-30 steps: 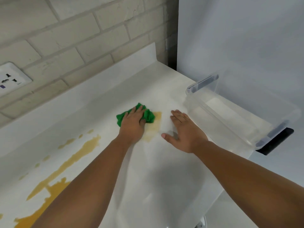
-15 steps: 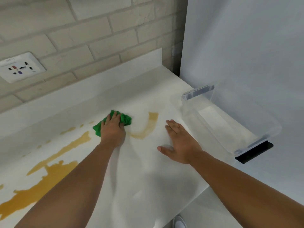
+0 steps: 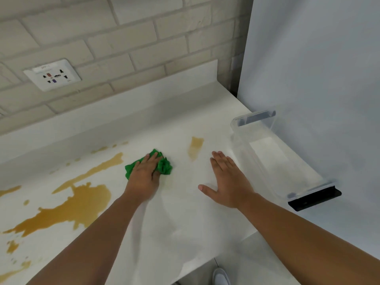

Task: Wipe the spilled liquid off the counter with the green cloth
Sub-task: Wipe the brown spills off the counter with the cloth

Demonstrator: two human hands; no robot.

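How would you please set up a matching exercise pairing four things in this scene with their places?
Things:
1. green cloth
2. clear box
3. wall socket
4. right hand

Places:
A. on the brick wall
B. flat on the counter, holding nothing
C. under the left hand
D. at the counter's right end

Pairs: 1-C, 2-D, 3-A, 4-B.
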